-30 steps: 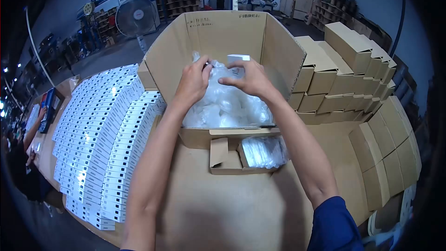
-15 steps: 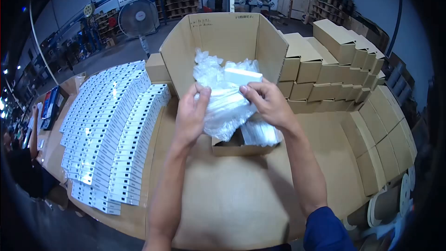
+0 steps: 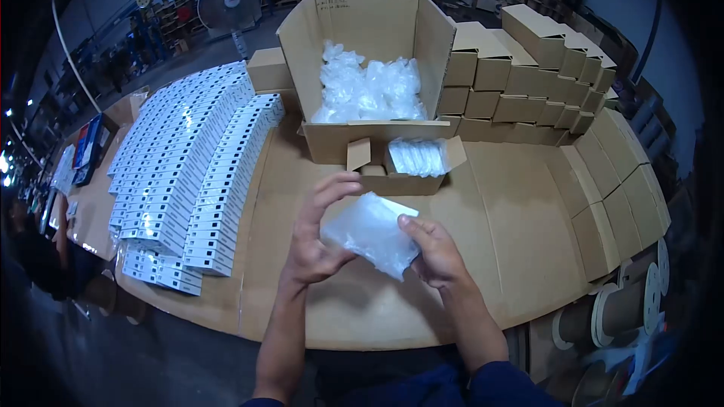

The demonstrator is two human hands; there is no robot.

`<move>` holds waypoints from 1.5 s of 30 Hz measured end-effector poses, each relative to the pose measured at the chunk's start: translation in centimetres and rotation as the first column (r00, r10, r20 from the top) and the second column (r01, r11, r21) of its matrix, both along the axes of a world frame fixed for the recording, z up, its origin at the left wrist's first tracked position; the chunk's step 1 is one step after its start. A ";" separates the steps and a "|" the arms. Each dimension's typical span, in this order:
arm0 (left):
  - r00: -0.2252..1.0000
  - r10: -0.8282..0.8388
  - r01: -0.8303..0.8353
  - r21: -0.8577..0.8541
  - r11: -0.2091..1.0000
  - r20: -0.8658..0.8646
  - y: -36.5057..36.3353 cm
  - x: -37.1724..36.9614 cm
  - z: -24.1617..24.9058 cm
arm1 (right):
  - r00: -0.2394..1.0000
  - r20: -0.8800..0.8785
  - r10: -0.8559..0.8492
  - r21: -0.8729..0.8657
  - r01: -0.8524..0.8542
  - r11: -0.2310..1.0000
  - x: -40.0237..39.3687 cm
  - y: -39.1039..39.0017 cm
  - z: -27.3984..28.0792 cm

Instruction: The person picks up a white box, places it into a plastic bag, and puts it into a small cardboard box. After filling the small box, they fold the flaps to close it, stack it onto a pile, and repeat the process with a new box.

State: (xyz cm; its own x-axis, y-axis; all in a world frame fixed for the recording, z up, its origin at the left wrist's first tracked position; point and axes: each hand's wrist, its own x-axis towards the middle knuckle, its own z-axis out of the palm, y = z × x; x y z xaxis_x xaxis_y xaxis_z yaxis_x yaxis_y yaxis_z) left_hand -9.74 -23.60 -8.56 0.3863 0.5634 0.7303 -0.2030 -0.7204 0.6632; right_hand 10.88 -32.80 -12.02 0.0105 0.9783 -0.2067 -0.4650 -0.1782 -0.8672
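Both hands, left (image 3: 315, 235) and right (image 3: 431, 250), pinch a crinkled, translucent white bag (image 3: 369, 232) between them, its ends gripped.

A clear plastic packet (image 3: 371, 232) held over the cardboard-covered table (image 3: 513, 211)

We see a small, flat pouch of translucent, crinkled film, pale white with soft glare across its face. It sits tilted, its upper edge toward the small open carton (image 3: 407, 166) and its lower corner toward us. We hold it between both hands: the left hand (image 3: 317, 234) cups its left side, the right hand (image 3: 431, 250) pinches its right edge. What lies inside is too blurred to tell.
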 end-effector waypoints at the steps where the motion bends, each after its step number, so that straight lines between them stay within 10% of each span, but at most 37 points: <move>1: 0.999 -0.034 0.034 0.010 0.999 -0.013 -0.2 0.1 -0.2 | 0.999 0.013 0.030 -0.025 -0.030 0.999 -0.5 -0.4 -0.7; 6: 0.960 0.277 -0.247 -0.375 0.893 0.029 -4.3 1.4 -1.3 | 0.952 0.275 -0.134 0.144 0.097 0.985 -0.6 -1.6 -3.5; 11: 0.862 0.479 -0.505 -0.203 0.839 -0.163 -6.1 2.0 -2.5 | 0.905 0.321 -0.280 0.479 0.101 0.872 -1.6 -4.1 -2.2; 18: 0.950 0.313 -0.275 -0.527 0.804 -0.019 -7.4 2.1 -6.0 | 0.770 0.473 -0.429 0.329 0.297 0.896 -2.6 -3.2 -1.2; 23: 0.939 0.344 -0.294 -0.544 0.785 -0.011 -8.1 2.1 -8.0 | 0.904 -0.043 -0.425 0.119 0.427 0.896 -2.4 -3.4 -3.8; 29: 0.937 0.342 -0.199 -0.685 0.700 0.078 -8.0 2.4 -9.2 | 0.885 0.290 -0.364 0.231 0.304 0.924 -3.0 -5.1 -4.3; 32: 0.847 0.531 -0.466 -0.508 0.724 -0.020 -7.1 2.8 -8.8 | 0.768 0.498 -0.404 0.254 0.316 0.914 -3.5 -5.2 -3.6; 36: 0.747 0.655 -0.617 0.252 0.746 -0.112 -7.3 0.8 -5.7 | 0.666 0.616 -0.421 0.313 0.283 0.907 -3.3 -4.9 -3.5; 45: 0.864 0.365 -0.275 0.282 0.919 -0.347 -6.5 1.5 -3.9 | 0.670 0.657 -0.347 0.228 0.262 0.938 -3.5 -5.5 -2.8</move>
State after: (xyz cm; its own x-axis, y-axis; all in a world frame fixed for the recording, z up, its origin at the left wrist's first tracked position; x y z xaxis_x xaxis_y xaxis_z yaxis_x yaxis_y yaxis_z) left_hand -8.27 -30.15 -12.49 0.4869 0.5505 0.6781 0.3027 -0.8346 0.4602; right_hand 7.43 -38.26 -14.77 0.4074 0.9096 0.0811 0.2444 -0.0231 -0.9694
